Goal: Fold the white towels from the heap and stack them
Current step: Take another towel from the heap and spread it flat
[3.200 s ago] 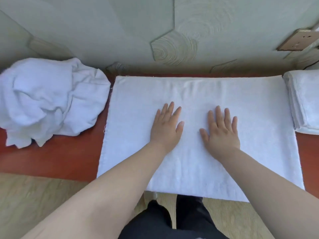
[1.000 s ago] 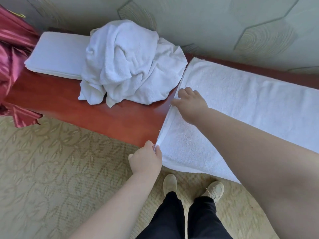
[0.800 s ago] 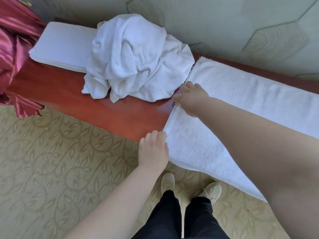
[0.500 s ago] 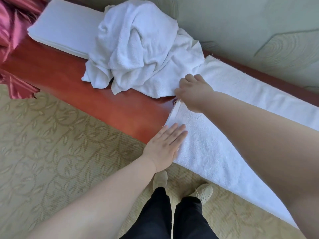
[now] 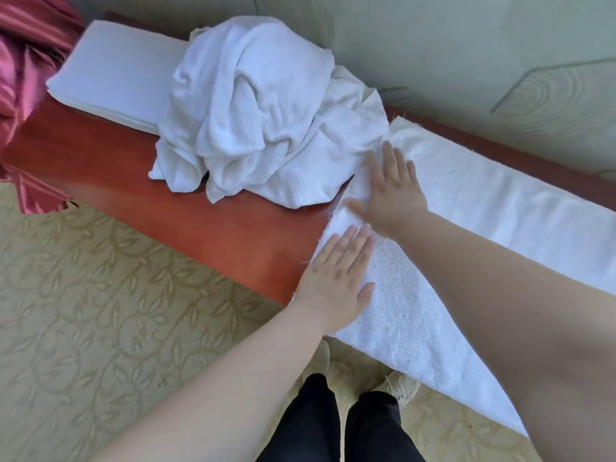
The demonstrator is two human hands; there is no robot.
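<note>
A long glossy red-brown wooden bench (image 5: pixel 206 225) carries everything. A spread white terry towel (image 5: pixel 466 208) lies along it, its near edge overhanging; a crumpled heap of white towels (image 5: pixel 263 118) touches its end. The cloth is judged soft, light and limp, best pinched at corners. The left hand (image 5: pixel 336 278) and right hand (image 5: pixel 393 191) are pressed flat and open on it, nothing gripped. No containers are seen.

Two hands (image 5: pixel 336 278), one flat towel (image 5: pixel 466 208), one heap (image 5: pixel 266 108), one folded stack (image 5: pixel 113 71) (all white cloth)
</note>
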